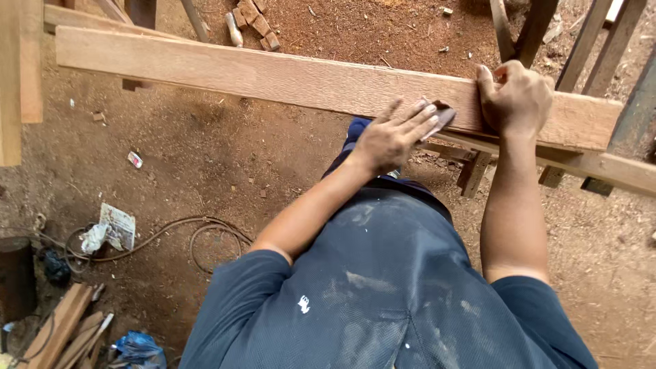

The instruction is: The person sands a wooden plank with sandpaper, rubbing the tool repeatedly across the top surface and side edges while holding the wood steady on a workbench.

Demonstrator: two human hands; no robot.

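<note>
Our long pale wooden plank (273, 78) runs left to right before us; left hand (391, 138) presses a dark sanding pad (441, 115) flat, fingers spread, right hand (516, 96) grips its edge.

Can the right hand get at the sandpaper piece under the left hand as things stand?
Probably yes: the right hand grips the plank close beside the sandpaper, nothing between them, though the left hand presses on it.
</note>
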